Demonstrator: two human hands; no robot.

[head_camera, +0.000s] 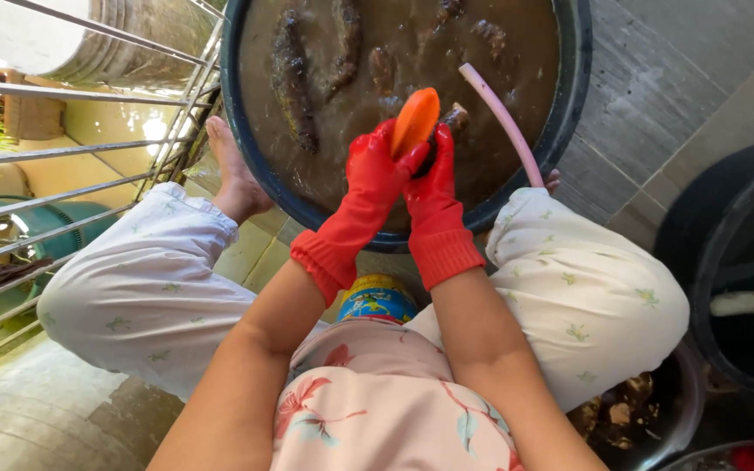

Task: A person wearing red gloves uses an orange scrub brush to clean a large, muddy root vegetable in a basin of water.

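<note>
Both gloved hands meet over the basin (pixel 569 96) of muddy water. The left hand (pixel 375 170) grips an orange scraper (pixel 415 119); the right hand (pixel 434 179) closes on a dark lump (pixel 455 118).

Basin (pixel 255 157) rim beyond top edge

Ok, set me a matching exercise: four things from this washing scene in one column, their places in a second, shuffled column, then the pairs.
Things:
1. Orange oval scrubbing tool
2. Pale pink rubber hose
3. Large dark round basin of muddy water
4. Small blue and yellow stool

Places:
A. Running over the basin's right rim into the water
B. Under the seated person, between the knees
C. Gripped between the two red-gloved hands, left hand and right hand
D. On the tiled floor in front of the person

Pairs: 1-C, 2-A, 3-D, 4-B
</note>
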